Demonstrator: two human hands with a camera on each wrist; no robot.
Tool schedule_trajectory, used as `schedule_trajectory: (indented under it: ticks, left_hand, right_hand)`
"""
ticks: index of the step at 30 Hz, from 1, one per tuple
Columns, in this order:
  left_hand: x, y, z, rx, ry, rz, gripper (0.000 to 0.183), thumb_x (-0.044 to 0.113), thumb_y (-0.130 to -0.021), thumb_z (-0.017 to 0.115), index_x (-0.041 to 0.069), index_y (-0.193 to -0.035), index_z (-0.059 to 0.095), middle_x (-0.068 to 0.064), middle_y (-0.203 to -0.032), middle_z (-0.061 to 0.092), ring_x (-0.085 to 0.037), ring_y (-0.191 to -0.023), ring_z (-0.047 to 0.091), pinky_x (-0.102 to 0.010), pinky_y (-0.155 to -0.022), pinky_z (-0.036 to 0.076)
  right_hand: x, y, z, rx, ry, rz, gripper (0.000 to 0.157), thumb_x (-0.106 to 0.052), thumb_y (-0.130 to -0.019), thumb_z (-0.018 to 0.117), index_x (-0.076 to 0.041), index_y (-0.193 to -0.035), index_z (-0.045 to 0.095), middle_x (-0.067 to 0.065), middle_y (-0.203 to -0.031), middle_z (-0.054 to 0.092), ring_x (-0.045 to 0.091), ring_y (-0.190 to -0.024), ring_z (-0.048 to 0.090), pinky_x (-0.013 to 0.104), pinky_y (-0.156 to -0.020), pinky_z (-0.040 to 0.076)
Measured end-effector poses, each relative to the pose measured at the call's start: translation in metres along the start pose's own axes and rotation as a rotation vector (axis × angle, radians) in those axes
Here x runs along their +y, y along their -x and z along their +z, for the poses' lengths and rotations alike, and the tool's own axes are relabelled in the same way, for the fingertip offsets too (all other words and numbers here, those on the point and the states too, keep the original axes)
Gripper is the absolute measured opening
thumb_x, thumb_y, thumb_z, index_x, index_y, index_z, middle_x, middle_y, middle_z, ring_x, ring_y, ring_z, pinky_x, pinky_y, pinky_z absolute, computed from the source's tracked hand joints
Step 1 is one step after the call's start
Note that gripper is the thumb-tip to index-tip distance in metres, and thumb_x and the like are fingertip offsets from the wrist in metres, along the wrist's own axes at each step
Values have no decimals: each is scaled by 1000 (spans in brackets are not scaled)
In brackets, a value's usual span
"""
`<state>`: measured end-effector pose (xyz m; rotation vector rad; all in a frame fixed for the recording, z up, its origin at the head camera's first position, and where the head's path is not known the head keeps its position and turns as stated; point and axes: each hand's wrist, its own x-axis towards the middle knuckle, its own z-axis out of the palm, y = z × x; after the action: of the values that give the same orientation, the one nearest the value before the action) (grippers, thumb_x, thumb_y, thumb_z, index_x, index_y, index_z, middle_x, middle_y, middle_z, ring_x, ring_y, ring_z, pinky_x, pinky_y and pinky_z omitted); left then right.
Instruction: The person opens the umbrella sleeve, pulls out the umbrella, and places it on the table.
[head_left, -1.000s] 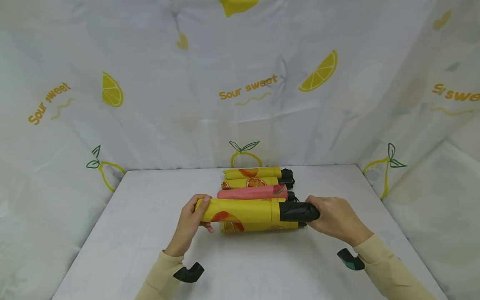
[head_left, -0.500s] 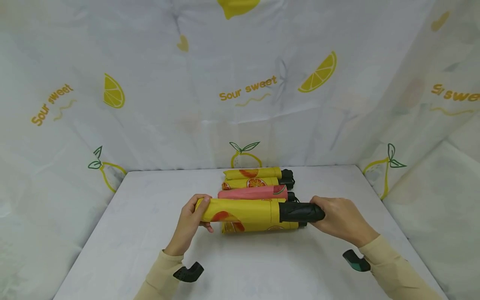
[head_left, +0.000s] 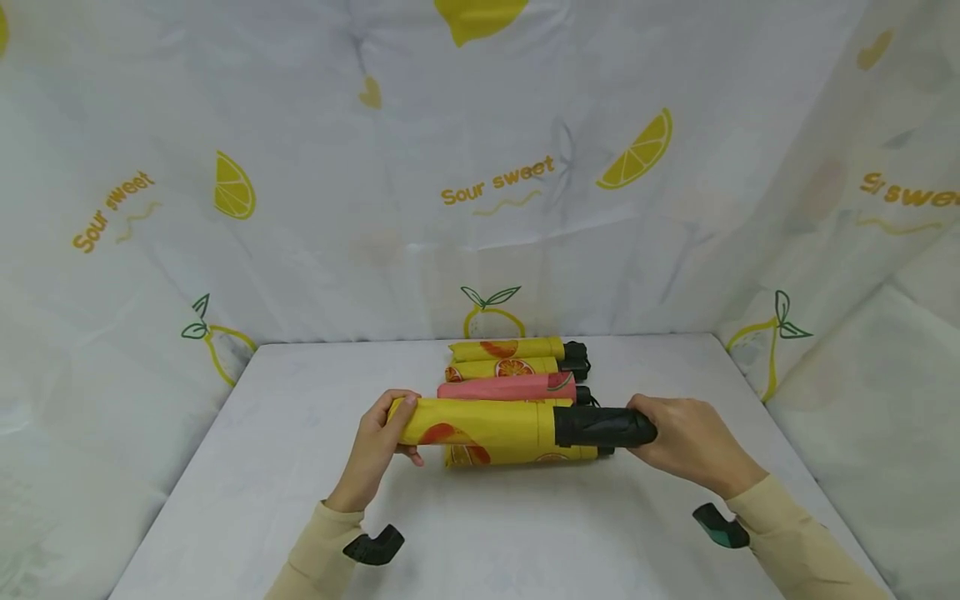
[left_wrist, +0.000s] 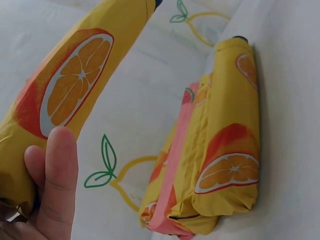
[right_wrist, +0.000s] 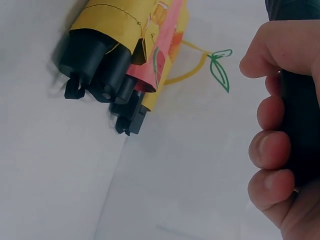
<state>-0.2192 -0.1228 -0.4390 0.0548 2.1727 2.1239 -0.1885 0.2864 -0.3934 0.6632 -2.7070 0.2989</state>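
A folded umbrella hangs above the table between both hands. Its yellow sleeve (head_left: 487, 422) bears an orange-fruit print, and a length of the black folded umbrella (head_left: 600, 426) sticks out of the right end. The left hand (head_left: 371, 446) grips the sleeve's left end, thumb on the near side. At the other end, the right hand (head_left: 686, 442) curls round the black handle, also seen in the right wrist view, where the fingers (right_wrist: 272, 145) wrap it. The umbrella part inside the sleeve is hidden.
Several sleeved umbrellas lie side by side behind and below the held one: yellow ones at the back (head_left: 506, 348), a pink one (head_left: 502, 387), and a yellow one (head_left: 525, 455) nearest. Their black handles (right_wrist: 85, 57) point right. A white patterned cloth (head_left: 337, 208) hangs behind the white table (head_left: 525, 533).
The right hand has moved a little to the right, and more of the black umbrella shows outside the sleeve. The left hand stays nearly in place. The head view has shifted slightly.
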Motion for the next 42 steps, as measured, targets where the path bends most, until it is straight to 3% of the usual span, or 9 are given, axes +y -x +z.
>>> schedule_trajectory:
  ticks: [10,17,22,27,33,42]
  left_hand:
    - [1,4,-3,10,-6,0,36,43,-101,59,13,-119,60,-8,-105,60,-23,-69,62,-36,-58,61]
    - [1,6,-5,14,-27,3,37,45,-102,58,13,-120,60,-10,-101,60,-22,-58,61,-38,-59,61]
    - [1,6,-6,16,-17,-6,37,44,-101,59,12,-119,60,-9,-104,60,-21,-67,62,-37,-58,61]
    - [3,6,-8,12,-33,10,37,44,-102,57,12,-121,60,-8,-102,61,-24,-64,63,-37,-58,61]
    - [4,6,-12,28,-21,34,35,41,-104,55,11,-121,60,-4,-106,63,-20,-72,63,-35,-57,61]
    - [6,8,-14,39,-36,24,37,42,-104,55,9,-121,60,-3,-107,63,-18,-74,63,-34,-58,61]
  right_hand:
    - [3,4,1,49,21,-24,31,-18,-65,91,-19,-83,66,-12,-71,68,-4,-58,48,24,-54,46]
    - [4,7,-3,53,39,-25,31,-18,-64,92,-19,-82,66,-13,-69,68,-4,-57,47,24,-54,46]
    - [4,8,-5,50,39,-25,31,-18,-64,92,-18,-82,66,-12,-70,69,-3,-58,49,25,-55,49]
    - [5,9,-5,71,38,-43,32,-17,-63,92,-18,-82,66,-11,-71,69,-4,-58,49,25,-54,50]
    - [6,10,-7,76,39,-41,33,-18,-63,93,-18,-83,66,-11,-71,70,-3,-58,50,25,-55,50]
    - [7,12,-6,93,33,-54,33,-16,-62,92,-19,-81,66,-13,-70,69,-6,-58,48,24,-54,48]
